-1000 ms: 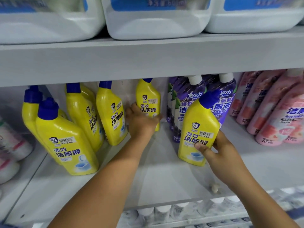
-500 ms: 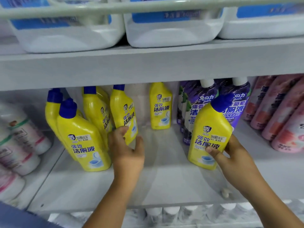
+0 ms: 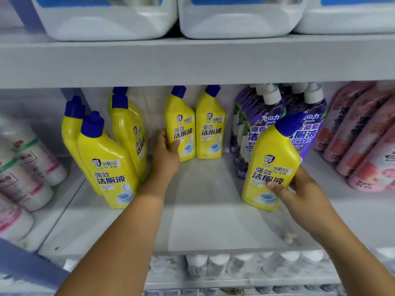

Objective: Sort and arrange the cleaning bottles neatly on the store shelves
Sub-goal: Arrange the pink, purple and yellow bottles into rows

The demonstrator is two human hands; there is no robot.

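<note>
Bottles (image 3: 271, 167) and (image 3: 181, 127), yellow, stand on the shelf (image 3: 205, 210), each clasped by a closed grip, right hand (image 3: 299, 193) and left hand (image 3: 166, 152); shoving sideways could topple neighbouring bottles.

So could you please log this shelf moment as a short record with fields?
left hand: grips rear yellow bottle, beside another yellow bottle
right hand: holds tilted front yellow bottle
left group: three or more yellow bottles
neighbours: purple bottles, pink bottles
shelf: bare middle
</note>
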